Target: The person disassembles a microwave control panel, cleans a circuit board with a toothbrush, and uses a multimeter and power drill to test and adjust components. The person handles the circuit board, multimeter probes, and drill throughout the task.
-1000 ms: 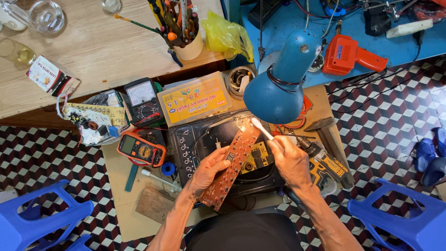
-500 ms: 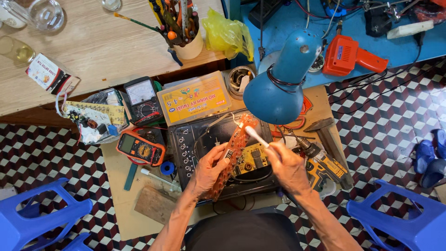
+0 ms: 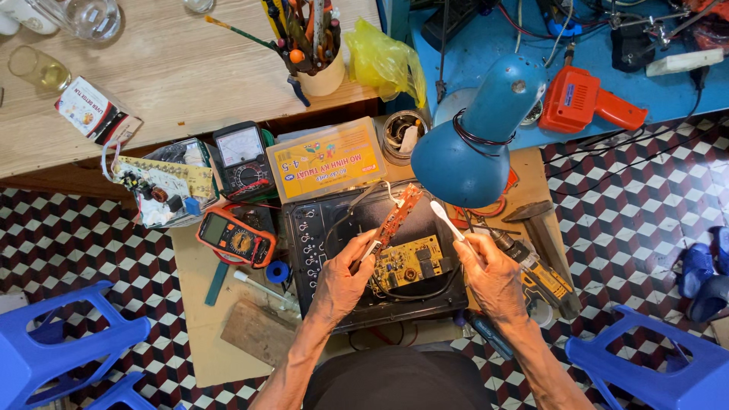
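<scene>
Overhead, cluttered low board (image 3: 199,304) on checkered floor (image 3: 630,228), blue lamp (image 3: 474,148) lit; left hand (image 3: 345,281) grips brown circuit board (image 3: 395,220), right hand (image 3: 493,277) pinches white brush (image 3: 448,219)

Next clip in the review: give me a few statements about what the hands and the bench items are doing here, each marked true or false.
1. The left hand holds a narrow brown circuit board tilted on edge. True.
2. The right hand holds an orange multimeter. False: it holds a white brush-like tool; the orange multimeter lies on the low table.
3. A blue desk lamp hangs over the work. True.
4. The yellow-green circuit board lies on the wooden desk. False: it sits in the black appliance casing.
5. The red soldering gun lies on the blue surface. True.
</scene>
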